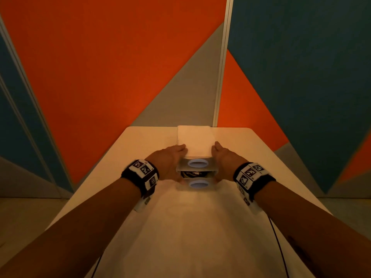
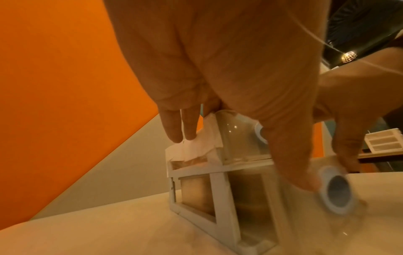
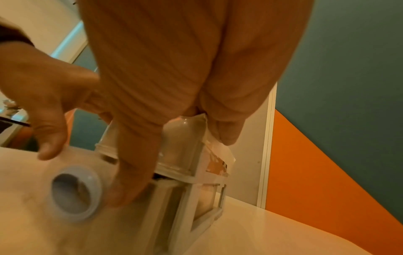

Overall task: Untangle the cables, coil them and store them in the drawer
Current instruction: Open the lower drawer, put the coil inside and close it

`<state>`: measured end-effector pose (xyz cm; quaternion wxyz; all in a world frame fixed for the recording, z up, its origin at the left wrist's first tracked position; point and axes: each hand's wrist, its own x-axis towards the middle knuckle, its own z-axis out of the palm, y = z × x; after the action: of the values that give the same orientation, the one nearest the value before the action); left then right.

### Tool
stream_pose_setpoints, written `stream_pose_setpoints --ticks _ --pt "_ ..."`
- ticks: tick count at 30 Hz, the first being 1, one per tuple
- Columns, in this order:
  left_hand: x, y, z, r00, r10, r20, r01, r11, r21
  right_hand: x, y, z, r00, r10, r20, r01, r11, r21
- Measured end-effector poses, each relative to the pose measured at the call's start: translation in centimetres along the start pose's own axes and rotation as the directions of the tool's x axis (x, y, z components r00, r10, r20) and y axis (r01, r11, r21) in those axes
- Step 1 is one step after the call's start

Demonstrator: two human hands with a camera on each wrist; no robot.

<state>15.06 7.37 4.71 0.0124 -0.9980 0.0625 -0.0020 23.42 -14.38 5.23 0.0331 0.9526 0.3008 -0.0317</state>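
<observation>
Looks like the storing step is nearly wrapped up here. Nearest to the body, the lower clear plastic drawer with the round grey-blue ring pull (image 1: 198, 184) sits pulled out a bit between the two hands, and a dark bundle of coiled cables (image 1: 193, 174) can just be made out inside it, under the upper drawer's front. The left hand (image 1: 170, 160) and the right hand (image 1: 225, 157) are laid flat against either side of the small white-framed two-drawer organizer (image 2: 214, 191), fingers straight, thumbs (image 3: 128, 189) reaching down beside the lower drawer front; nothing is being pinched or curled around. Above, the upper clear drawer (image 1: 197, 163) seems shut. Just past the fingertips, a white paper sheet (image 1: 195, 140) is draped over the organizer's top. Everything rests on the pale cream desk (image 1: 144, 141), with orange and teal wall panels (image 1: 100, 67) behind.

Next move, probably: the frame gets steadied and the lower drawer pushed in straight, so no cable loop gets caught at the front edge.
</observation>
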Motion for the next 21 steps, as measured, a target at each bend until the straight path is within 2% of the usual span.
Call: stream_pose_setpoints --ticks 4,21 --pt "0.7 1.0 0.5 0.998 -0.038 -0.054 0.042 0.997 0.062 0.5 0.0 0.5 0.999 -0.005 -0.049 0.003 0.999 -0.042" --pt "1.1 0.6 1.1 0.985 -0.057 -0.161 0.051 0.998 -0.044 1.1 0.3 1.4 0.989 -0.028 -0.146 0.019 0.998 -0.062"
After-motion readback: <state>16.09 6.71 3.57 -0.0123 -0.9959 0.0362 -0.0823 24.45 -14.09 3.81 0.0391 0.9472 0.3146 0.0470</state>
